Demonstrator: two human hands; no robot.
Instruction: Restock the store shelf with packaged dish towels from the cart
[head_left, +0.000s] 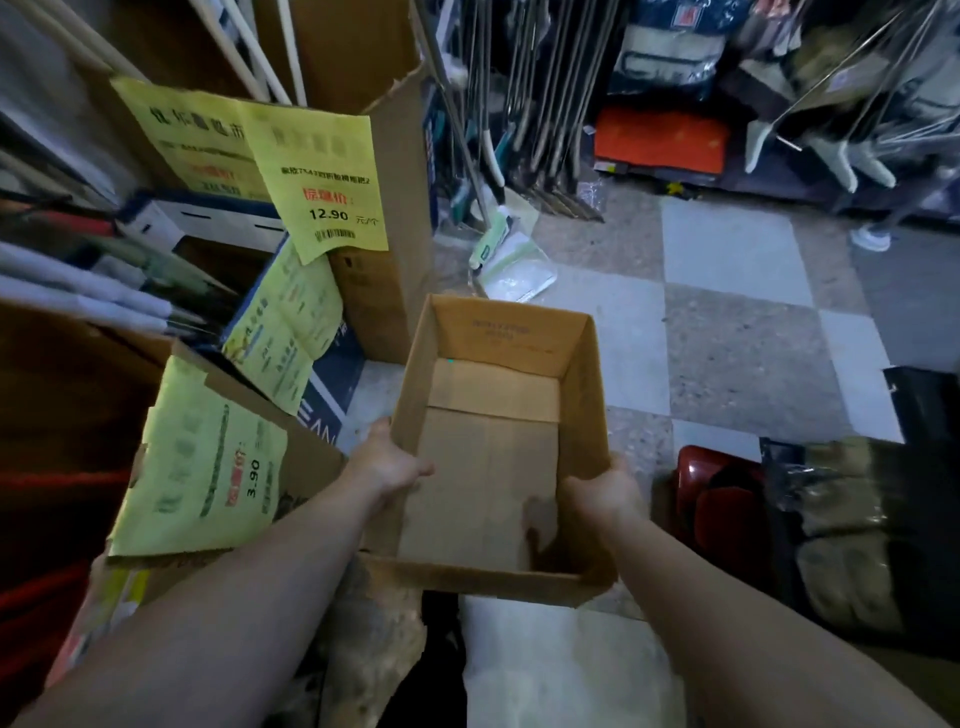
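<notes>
Head view looks down on two bare forearms reaching forward to an open cardboard box (493, 447), held above the floor between them. The left hand (387, 465) grips the box's left wall near its near end, thumb up along the rim and fingers curled over into the inside. The right hand (605, 491) grips the right wall opposite it, fingers hooked over the rim and down against the inner face. The box has its mouth upward, and its long axis runs away from the person, the far end tipped slightly toward the upper right; inside, only its folded bottom flaps show, and no packaged dish towels can be seen in it. Left of the box stands a tall brown carton (379, 171) bearing a yellow price sign (324, 182) reading 12.90, and nearer, lower left of the box, a second yellow sign (205, 462) reading 3.90 hangs on another carton. Beyond the box the floor (727, 322) is a check of pale and speckled grey tiles, with a green-and-white mop head (498, 244) lying on it. Farther behind the box, rows of long metal handles (540, 104) hang over an orange package (662, 140). Right of the box sits a red object (698, 470), too dark to identify.
</notes>
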